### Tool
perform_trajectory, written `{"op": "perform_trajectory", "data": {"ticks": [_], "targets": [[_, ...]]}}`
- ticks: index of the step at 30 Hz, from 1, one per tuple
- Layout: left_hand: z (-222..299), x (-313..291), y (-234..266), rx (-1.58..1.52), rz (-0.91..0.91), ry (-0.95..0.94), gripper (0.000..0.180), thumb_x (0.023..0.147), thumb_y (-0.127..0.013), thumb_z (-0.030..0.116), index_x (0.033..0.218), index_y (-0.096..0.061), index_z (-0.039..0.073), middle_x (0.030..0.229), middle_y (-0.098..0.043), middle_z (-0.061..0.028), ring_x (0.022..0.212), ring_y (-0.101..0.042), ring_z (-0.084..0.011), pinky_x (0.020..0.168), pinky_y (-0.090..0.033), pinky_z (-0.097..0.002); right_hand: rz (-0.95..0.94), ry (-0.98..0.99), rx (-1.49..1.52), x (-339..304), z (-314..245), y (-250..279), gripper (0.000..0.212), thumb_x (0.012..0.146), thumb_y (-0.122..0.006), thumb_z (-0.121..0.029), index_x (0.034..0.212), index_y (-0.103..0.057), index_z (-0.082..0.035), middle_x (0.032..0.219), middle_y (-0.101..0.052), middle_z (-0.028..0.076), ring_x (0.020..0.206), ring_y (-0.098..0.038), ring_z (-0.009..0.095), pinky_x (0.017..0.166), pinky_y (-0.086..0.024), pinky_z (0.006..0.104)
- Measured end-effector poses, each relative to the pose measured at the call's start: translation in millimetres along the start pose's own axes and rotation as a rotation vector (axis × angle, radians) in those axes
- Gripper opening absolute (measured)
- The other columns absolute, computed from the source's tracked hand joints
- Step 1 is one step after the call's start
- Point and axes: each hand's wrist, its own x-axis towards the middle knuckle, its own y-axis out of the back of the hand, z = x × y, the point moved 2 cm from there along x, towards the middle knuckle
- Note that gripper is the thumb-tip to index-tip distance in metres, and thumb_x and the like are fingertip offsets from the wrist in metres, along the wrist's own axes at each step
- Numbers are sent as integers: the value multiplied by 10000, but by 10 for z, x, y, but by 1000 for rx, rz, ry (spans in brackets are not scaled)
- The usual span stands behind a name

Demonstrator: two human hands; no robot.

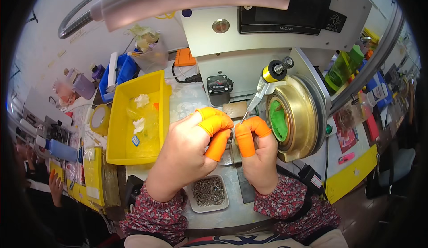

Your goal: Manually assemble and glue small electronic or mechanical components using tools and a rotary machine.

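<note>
Orange finger cots cover fingertips of both my hands, which meet in front of the machine. My left hand has its thumb and fingers pinched together; what lies in them is hidden. Close beside it, my right hand is also pinched, on something too small to make out. Right above the right fingertips is the thin metal tip of the machine's pointed arm. A brass-coloured wheel with a green inner face stands just right of my hands. Below them sits a white dish of small metal pins.
A yellow bin with white scraps stands left of my hands. Overhead hangs a pale lamp. Behind is a machine panel with a dark screen. A green bottle stands right. At far left, another person's hand shows.
</note>
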Motion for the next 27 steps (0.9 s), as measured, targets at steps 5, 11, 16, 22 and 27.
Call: {"op": "perform_trajectory", "data": {"ticks": [5,11,16,22,27], "targets": [[14,6,-25,69,11,-17,139,635,-586,-56,764,-579,-2,763,-598,-122,693,-593,-251,619,-469,-285,2,-6,-7,-9,-13,10,96,836,-523,-89,845,-512,6,779,-515,71,698,-507,150,657,-413,256],[32,4,-33,100,37,-26,140,631,-581,-54,760,-579,-1,766,-602,-119,697,-594,-249,609,-470,-282,33,7,79,-17,8,18,89,847,-500,-83,872,-508,2,817,-522,81,745,-518,167,692,-413,268],[11,2,-50,89,35,-28,140,635,-577,-55,765,-584,-4,772,-604,-118,700,-595,-242,613,-470,-279,18,11,-17,3,24,27,87,855,-484,-81,883,-503,-1,825,-518,92,755,-521,184,696,-412,275],[19,7,-44,51,44,-7,141,644,-572,-60,775,-593,-10,769,-605,-120,686,-595,-235,613,-467,-273,5,26,-49,-12,3,25,102,866,-468,-91,900,-500,0,825,-515,94,747,-519,192,689,-412,278],[45,22,-43,64,33,15,151,626,-608,-22,776,-605,-3,779,-605,-135,683,-599,-275,610,-488,-302,51,-13,68,-11,44,36,121,896,-443,-129,885,-498,-21,811,-483,-1,757,-434,59,686,-371,201]]}}
